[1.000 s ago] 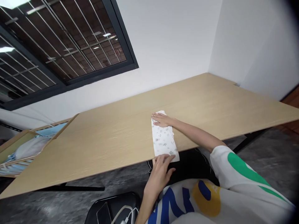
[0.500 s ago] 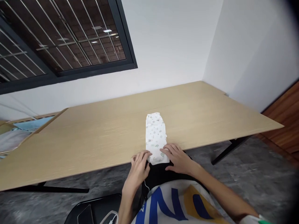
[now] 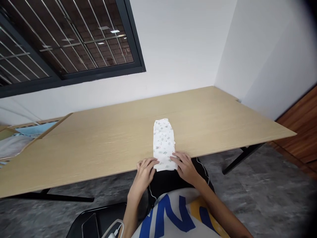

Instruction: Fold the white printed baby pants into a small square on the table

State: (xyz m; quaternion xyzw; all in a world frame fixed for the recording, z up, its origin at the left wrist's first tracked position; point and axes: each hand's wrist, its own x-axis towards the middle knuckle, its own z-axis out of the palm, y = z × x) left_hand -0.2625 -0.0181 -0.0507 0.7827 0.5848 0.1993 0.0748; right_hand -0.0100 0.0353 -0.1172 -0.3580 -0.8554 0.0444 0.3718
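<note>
At the bottom middle, the left hand [image 3: 143, 175] and right hand [image 3: 186, 168] touch the sides of a white cloth [image 3: 163, 140] with bent fingers; I can't tell if they pinch it. It lies mid-frame on a tan table [image 3: 106, 142]. Upper left: a dark window [image 3: 74, 39].

A white wall [image 3: 178, 46] is broken by a barred, dark-framed window [image 3: 66, 43] flecked with reflected light [image 3: 115, 31]; a wood-grain table [image 3: 111, 132] is carried on black legs [image 3: 242, 158] above a mottled gray floor [image 3: 247, 195]; reddish-brown wood paneling [image 3: 300, 122] is seen at right, a wooden crib [image 3: 54, 127] at left; a black chair [image 3: 106, 211] is cropped below.
</note>
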